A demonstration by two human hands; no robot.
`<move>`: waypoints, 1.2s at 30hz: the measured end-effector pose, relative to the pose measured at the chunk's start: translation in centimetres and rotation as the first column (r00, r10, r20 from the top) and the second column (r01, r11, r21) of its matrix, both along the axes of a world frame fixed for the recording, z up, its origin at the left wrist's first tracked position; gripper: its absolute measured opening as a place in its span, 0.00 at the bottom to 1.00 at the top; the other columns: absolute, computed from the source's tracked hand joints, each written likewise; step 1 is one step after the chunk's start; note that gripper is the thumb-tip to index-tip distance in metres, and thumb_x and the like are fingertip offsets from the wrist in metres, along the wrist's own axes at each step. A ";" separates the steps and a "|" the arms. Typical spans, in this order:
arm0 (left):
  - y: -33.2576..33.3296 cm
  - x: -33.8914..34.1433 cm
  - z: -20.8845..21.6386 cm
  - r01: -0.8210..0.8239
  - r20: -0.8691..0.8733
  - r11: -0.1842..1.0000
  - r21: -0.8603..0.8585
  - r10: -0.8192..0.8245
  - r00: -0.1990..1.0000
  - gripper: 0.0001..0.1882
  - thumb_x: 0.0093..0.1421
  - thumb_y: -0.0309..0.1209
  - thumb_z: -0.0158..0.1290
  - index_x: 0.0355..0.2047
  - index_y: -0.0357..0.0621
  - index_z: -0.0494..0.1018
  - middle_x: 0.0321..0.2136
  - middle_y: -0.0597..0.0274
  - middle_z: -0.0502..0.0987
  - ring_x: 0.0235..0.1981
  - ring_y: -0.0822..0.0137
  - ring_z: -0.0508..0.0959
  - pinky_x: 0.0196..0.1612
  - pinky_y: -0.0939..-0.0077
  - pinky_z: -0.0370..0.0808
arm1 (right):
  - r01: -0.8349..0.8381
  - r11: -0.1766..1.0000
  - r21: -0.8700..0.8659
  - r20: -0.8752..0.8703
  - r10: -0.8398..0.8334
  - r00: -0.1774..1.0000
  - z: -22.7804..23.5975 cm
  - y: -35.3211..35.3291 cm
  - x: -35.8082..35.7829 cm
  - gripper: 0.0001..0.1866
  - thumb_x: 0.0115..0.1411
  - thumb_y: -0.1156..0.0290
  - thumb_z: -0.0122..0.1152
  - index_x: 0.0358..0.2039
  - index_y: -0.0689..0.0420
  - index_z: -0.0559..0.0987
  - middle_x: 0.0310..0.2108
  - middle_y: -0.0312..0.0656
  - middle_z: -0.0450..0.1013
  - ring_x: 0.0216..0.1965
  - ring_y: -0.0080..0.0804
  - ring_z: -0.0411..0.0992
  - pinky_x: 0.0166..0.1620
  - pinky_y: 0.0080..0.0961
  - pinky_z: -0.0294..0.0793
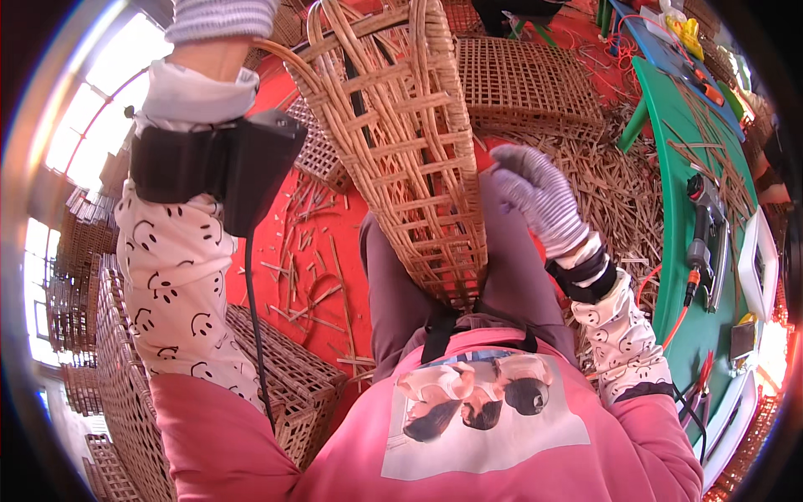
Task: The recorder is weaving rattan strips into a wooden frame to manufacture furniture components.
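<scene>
A tall woven basket (410, 159) of tan rattan-like strips stands tilted between my knees, its narrow end close to my lap. My left hand (222, 18), in a grey-and-white striped glove, is raised at the top left beside the basket's upper edge. A loose strip (284, 54) bends from the weave toward that glove; the fingers are cut off by the picture's edge. To the right of the basket, my right hand (539, 197) hovers above my thigh in a similar glove. Its fingers are loosely curved and apart, with nothing visible in them.
A green table (648, 92) curves along the right, carrying a nail-gun-like air tool (707, 238) on an orange hose and red-handled pliers (704, 376). Woven baskets (531, 84) stand behind and at left. Strip offcuts (585, 167) litter the red floor (276, 243).
</scene>
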State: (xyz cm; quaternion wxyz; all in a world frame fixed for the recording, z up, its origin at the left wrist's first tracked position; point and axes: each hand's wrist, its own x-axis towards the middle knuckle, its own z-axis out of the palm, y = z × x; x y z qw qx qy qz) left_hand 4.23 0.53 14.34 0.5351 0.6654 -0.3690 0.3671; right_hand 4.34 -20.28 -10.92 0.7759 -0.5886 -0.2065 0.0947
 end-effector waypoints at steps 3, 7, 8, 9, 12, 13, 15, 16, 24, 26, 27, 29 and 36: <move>-0.2 -0.9 -2.8 0.001 -0.089 1.000 0.013 0.001 0.996 0.12 0.57 0.35 0.53 0.37 0.42 0.68 0.31 0.59 0.75 0.31 0.69 0.77 0.34 0.76 0.76 | 0.199 0.927 -0.319 0.462 -0.031 0.886 -2.7 1.3 -0.7 0.24 0.56 0.57 0.57 0.46 0.61 0.69 0.31 0.47 0.73 0.30 0.34 0.73 0.34 0.26 0.72; -0.4 -2.1 -7.4 -0.307 -0.051 0.949 0.077 0.311 0.949 0.14 0.56 0.34 0.53 0.39 0.41 0.68 0.31 0.59 0.75 0.30 0.69 0.77 0.33 0.78 0.76 | 0.314 0.834 -0.453 0.516 -0.041 0.855 -4.1 4.1 -0.6 0.21 0.55 0.56 0.57 0.38 0.61 0.71 0.30 0.52 0.71 0.32 0.47 0.72 0.34 0.34 0.70; -0.2 -2.6 -8.3 -0.339 -0.059 0.937 0.081 0.344 0.937 0.13 0.57 0.34 0.53 0.39 0.40 0.68 0.31 0.59 0.75 0.30 0.69 0.77 0.33 0.78 0.76 | 0.266 0.899 -0.348 0.451 -0.089 0.888 -3.9 5.0 -0.1 0.20 0.54 0.56 0.57 0.36 0.61 0.71 0.29 0.52 0.71 0.32 0.48 0.71 0.35 0.35 0.69; 0.1 -3.0 -9.0 -0.363 -0.077 0.928 0.082 0.369 0.926 0.13 0.57 0.33 0.52 0.39 0.40 0.69 0.31 0.59 0.75 0.30 0.69 0.77 0.33 0.78 0.76 | 0.222 0.941 -0.256 0.347 -0.125 0.930 -3.7 5.8 0.4 0.19 0.54 0.57 0.58 0.34 0.61 0.71 0.29 0.53 0.71 0.32 0.49 0.71 0.35 0.36 0.69; 1.4 -3.6 -10.5 -0.422 -0.122 0.904 0.074 0.428 0.895 0.12 0.57 0.32 0.51 0.39 0.38 0.69 0.30 0.58 0.75 0.29 0.68 0.77 0.33 0.77 0.76 | 0.229 0.901 -0.369 0.324 -0.106 0.940 -1.7 7.5 3.3 0.17 0.56 0.59 0.56 0.34 0.62 0.71 0.25 0.47 0.71 0.30 0.41 0.71 0.34 0.35 0.69; 2.0 -3.8 -10.7 -0.441 -0.127 0.895 0.065 0.446 0.886 0.12 0.57 0.31 0.51 0.39 0.38 0.69 0.30 0.58 0.75 0.29 0.68 0.77 0.33 0.77 0.76 | 0.172 0.915 -0.365 0.230 -0.090 0.969 -0.7 8.1 4.8 0.16 0.57 0.59 0.55 0.34 0.61 0.70 0.21 0.41 0.69 0.22 0.30 0.67 0.25 0.26 0.67; 3.5 -4.1 -11.1 -0.476 -0.137 0.878 0.049 0.478 0.867 0.11 0.57 0.30 0.50 0.39 0.37 0.70 0.30 0.58 0.76 0.29 0.68 0.77 0.33 0.77 0.76 | 0.081 0.937 -0.339 0.110 -0.046 0.993 1.8 9.4 8.1 0.16 0.57 0.57 0.55 0.34 0.58 0.70 0.20 0.35 0.68 0.16 0.22 0.65 0.19 0.19 0.66; 4.2 -4.1 -11.3 -0.496 -0.144 0.867 0.043 0.497 0.856 0.11 0.58 0.30 0.50 0.39 0.37 0.70 0.30 0.57 0.76 0.28 0.68 0.77 0.33 0.77 0.76 | 0.047 0.944 -0.327 0.084 -0.021 0.996 3.1 9.8 9.8 0.17 0.56 0.55 0.56 0.34 0.57 0.71 0.22 0.36 0.69 0.18 0.24 0.66 0.22 0.21 0.68; 7.8 -4.8 -19.7 -0.414 -0.488 0.909 -0.047 0.340 0.804 0.06 0.57 0.24 0.51 0.35 0.35 0.73 0.26 0.64 0.74 0.25 0.76 0.73 0.28 0.84 0.72 | -0.087 0.935 -0.343 0.131 0.140 0.981 7.7 13.2 17.8 0.15 0.61 0.59 0.46 0.38 0.57 0.72 0.21 0.38 0.70 0.14 0.30 0.68 0.17 0.26 0.70; 7.3 -5.6 -23.0 -0.395 -0.556 0.918 -0.044 0.306 0.773 0.07 0.57 0.24 0.51 0.35 0.36 0.73 0.28 0.65 0.74 0.28 0.77 0.73 0.32 0.84 0.72 | -0.080 0.931 -0.357 0.145 0.140 0.980 8.0 13.7 18.2 0.15 0.61 0.59 0.46 0.38 0.57 0.72 0.21 0.38 0.70 0.15 0.30 0.68 0.18 0.27 0.70; 7.1 -6.0 -24.3 -0.378 -0.636 0.926 0.005 0.295 0.713 0.07 0.56 0.24 0.51 0.35 0.36 0.73 0.28 0.65 0.74 0.28 0.77 0.72 0.32 0.84 0.71 | -0.077 0.929 -0.362 0.151 0.140 0.979 8.2 13.9 18.4 0.15 0.61 0.59 0.47 0.38 0.57 0.72 0.21 0.38 0.70 0.15 0.30 0.68 0.18 0.27 0.70; 6.9 -6.5 -26.5 -0.361 -0.714 0.931 0.048 0.285 0.640 0.07 0.56 0.24 0.51 0.36 0.36 0.73 0.27 0.66 0.74 0.28 0.78 0.72 0.33 0.84 0.71 | -0.065 0.927 -0.369 0.165 0.134 0.977 8.4 14.3 18.6 0.15 0.61 0.59 0.47 0.38 0.57 0.72 0.21 0.38 0.70 0.15 0.30 0.68 0.18 0.27 0.69; 6.8 -8.2 -31.3 -0.332 -0.849 0.938 -0.095 0.098 0.519 0.08 0.56 0.26 0.52 0.35 0.36 0.73 0.26 0.66 0.75 0.28 0.76 0.72 0.33 0.84 0.71 | -0.024 0.917 -0.397 0.199 0.112 0.974 8.6 15.4 18.9 0.15 0.60 0.58 0.48 0.37 0.57 0.72 0.22 0.38 0.70 0.16 0.30 0.68 0.19 0.27 0.69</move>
